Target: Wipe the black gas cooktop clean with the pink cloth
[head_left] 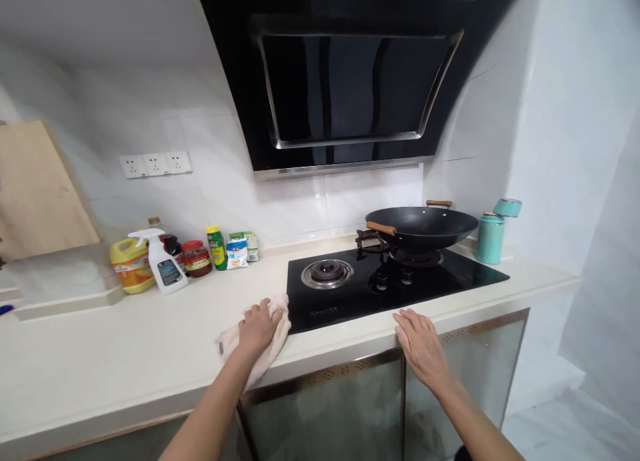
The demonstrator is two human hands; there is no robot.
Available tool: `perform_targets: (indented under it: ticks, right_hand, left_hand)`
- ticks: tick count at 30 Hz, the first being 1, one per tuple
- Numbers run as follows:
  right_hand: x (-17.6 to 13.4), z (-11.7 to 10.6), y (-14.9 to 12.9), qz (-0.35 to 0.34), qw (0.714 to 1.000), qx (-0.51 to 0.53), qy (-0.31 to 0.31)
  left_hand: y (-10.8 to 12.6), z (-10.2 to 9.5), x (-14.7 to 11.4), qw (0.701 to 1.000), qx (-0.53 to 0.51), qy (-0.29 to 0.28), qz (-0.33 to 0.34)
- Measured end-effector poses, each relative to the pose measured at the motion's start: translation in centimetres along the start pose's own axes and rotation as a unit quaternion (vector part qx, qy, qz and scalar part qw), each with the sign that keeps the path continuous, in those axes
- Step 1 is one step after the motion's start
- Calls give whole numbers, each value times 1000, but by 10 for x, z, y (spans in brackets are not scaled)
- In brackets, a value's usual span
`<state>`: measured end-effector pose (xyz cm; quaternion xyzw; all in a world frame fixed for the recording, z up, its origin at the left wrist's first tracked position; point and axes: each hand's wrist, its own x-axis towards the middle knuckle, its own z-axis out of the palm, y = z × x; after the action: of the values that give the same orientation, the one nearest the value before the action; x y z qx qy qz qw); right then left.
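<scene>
Cloth (275,345), pale pink and bunched, lies in the head view on the white counter (145,354), at the front left corner of the black cooktop (345,303). Its long axis slants: one end points away from the person and to the right, against the cooktop's left edge, while the other runs back toward the person and left, with a fold drooping over the counter's front edge. The left hand (257,327) presses down on it with curled fingers, hiding its middle. The right hand (420,344) is bare of any object, palm down on the counter's front edge, fingers extended and held close together.

Counted, there is one cloth and one cooktop, with one uncovered burner (327,272), two knobs (381,282) and one black wok (420,226) with two wooden handles (381,228). One turquoise canister (490,239) stands right of the wok, its single lid tipped open. Along the left of the counter are one white spray bottle (167,266), one yellow jug (131,266), one red-lidded jar (196,261), one green container (217,249) and two packets (237,254). Three sockets (156,164) sit on the wall above.
</scene>
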<state>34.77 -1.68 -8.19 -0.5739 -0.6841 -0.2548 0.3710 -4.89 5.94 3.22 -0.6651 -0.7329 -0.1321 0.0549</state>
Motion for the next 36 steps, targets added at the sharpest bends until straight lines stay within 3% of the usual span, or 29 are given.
perform_targets:
  ticks: [7,10,14,17,21,24,28,31,36]
  right_hand:
    - [4,-4,-4,13,1000,14,-3]
    - [7,-7,-8,26,999,19,-1]
    - [8,-10,-10,38,999,32,8]
    - [9,-13,1,29,997,74,1]
    - [20,-15,50,110,991,65,36]
    - [33,-12,103,175,982,-6,65]
    - [39,-9,156,165,983,-31,70]
    - [31,-5,166,145,987,-38,63]
    - [21,-1,159,153,985,-59,55]
  left_hand:
    - [-30,-7,-39,997,48,-27,46]
    - [-29,-4,-50,995,48,-2,89]
    - [-20,3,-54,981,-67,71,166]
    - [-8,3,-43,961,-200,97,166]
    - [36,-2,-7,928,-301,121,183]
    - [91,0,21,924,-294,75,231]
    - [169,19,42,928,-241,22,284]
    - [208,37,56,929,-193,-11,316]
    - [242,48,89,940,-124,-60,313]
